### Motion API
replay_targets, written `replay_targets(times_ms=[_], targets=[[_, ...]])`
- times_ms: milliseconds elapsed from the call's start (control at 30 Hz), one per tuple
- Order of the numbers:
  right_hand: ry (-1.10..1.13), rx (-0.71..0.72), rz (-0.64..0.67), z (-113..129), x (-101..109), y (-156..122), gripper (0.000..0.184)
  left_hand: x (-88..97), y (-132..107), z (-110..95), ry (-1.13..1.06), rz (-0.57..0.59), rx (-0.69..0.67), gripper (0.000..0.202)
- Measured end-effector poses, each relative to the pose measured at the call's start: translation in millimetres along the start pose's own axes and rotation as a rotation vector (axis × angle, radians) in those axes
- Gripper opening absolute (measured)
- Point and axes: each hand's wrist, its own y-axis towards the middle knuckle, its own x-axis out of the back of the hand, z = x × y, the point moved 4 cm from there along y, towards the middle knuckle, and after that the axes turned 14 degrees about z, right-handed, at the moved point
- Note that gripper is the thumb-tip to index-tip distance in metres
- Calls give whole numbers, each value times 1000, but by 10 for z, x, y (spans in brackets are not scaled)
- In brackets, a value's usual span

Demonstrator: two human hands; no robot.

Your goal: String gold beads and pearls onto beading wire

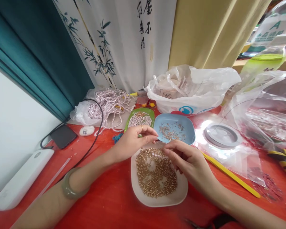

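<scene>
My left hand [137, 140] is closed in a pinch above the back edge of a white dish [138, 197] of small gold beads [154, 187]. Between its thumb and index fingertips the held thing is too small to make out. Over the dish's right side, my right hand [187, 159] pinches too, with what it holds also unclear; a faint thin line shows near its fingertips. Behind the hands are a green tray [152, 113] of pale pearl beads [140, 119] and a blue tray [190, 127] of small metal pins [171, 132].
Strings of pearl beads [105, 101] lie at the back left near a black cable [95, 140] and phone [64, 136]. A white plastic bag [195, 92] stands behind the trays. To the right are a thread spool [222, 135] and yellow stick [233, 176]. Dark-handled pliers [219, 221] lie in front.
</scene>
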Motion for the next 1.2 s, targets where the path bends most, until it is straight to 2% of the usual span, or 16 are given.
replay_targets(times_ms=[67, 200, 233, 300, 367, 433, 467, 533, 633, 800, 967, 1067, 1200], targets=[[42, -23, 5, -15, -11, 1, 16, -11, -7, 10, 19, 23, 42, 15], [83, -28, 16, -15, -13, -2, 17, -80, -44, -12, 193, 203, 133, 11], [90, -30, 17, -17, -13, -4, 16, -69, -52, -20, 237, 218, 144, 11], [113, -35, 21, -28, -17, -5, 15, 25, -55, -38, 323, 144, 133, 12], [141, -43, 26, -47, -23, -6, 14, 185, -53, -39, 421, -16, 128, 13], [156, -49, 31, -66, -27, -8, 14, 336, -53, -4, 570, -154, 176, 15], [155, -53, 34, -73, -28, -10, 14, 382, -46, 21, 656, -177, 197, 14], [146, -59, 34, -79, -23, -15, 14, 400, -18, 88, 746, -129, 195, 14], [129, -64, 34, -73, -16, -15, 15, 330, 28, 192, 797, -41, 152, 15], [125, -59, 42, -53, -25, 4, 16, 246, 77, 307, 856, -48, 157, 16], [124, -53, 41, -38, -27, -2, 16, 256, 90, 283, 754, -104, 144, 14], [133, -68, 46, -28, -27, -12, 17, 230, 82, 216, 421, -126, 97, 12], [136, -96, 42, -10, -27, -14, 17, 92, 69, 161, -65, -38, 111, 13]])
